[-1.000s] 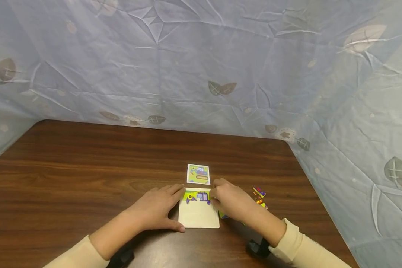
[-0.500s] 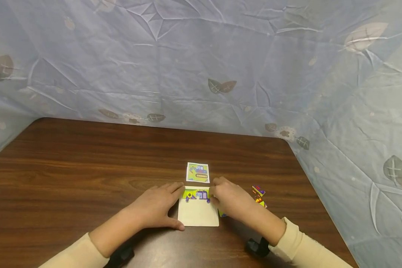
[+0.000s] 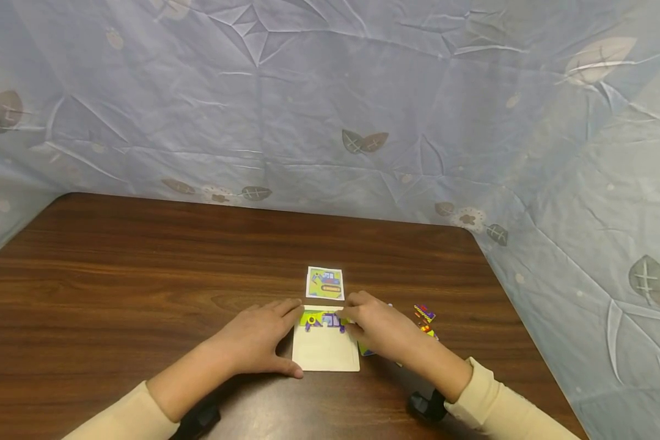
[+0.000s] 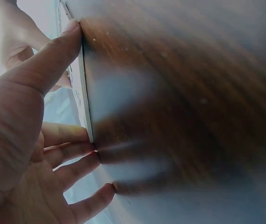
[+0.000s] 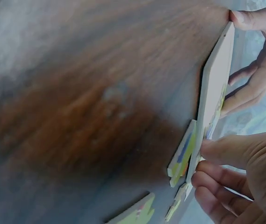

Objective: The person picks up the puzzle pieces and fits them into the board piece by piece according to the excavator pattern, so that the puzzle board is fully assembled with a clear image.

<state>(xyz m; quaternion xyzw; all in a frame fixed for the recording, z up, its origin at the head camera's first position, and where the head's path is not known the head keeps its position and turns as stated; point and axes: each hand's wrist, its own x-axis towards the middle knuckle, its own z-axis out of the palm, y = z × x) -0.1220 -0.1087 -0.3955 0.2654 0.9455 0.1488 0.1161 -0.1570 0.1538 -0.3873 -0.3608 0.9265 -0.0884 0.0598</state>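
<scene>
Left hand [image 3: 257, 342], grip spread wide, touches the pale board [image 3: 326, 353]; right hand [image 3: 382, 327] bends at its right edge, whether that grip pinches anything I cannot tell.

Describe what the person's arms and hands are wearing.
The left hand and right hand are bare, no gloves. A plain cream fabric left sleeve and a matching right sleeve stop short of the wrists. A small black object shows beneath each forearm, left and right, too partly hidden to make out its full shape.
</scene>
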